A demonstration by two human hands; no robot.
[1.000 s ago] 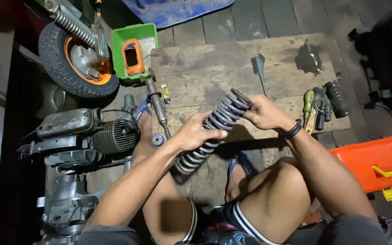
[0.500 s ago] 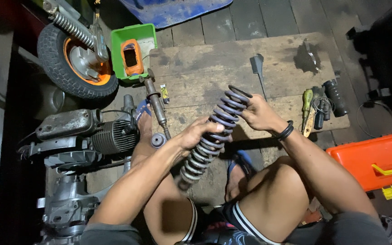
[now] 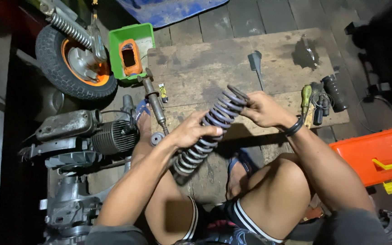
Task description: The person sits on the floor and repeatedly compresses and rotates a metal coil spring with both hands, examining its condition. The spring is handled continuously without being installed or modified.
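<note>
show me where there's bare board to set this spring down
Freest is the middle of the wooden board, between the green tray and the grey tool. A smaller patch runs from that tool to the dark stain. The right edge is crowded with the screwdriver and black grips.

Both forearms reached forward over the bent knees. The left hand [image 3: 191, 131] was curled in a closed grip, knuckles up; the right hand [image 3: 262, 110], just beyond it, was likewise closed, wrist banded.
</note>
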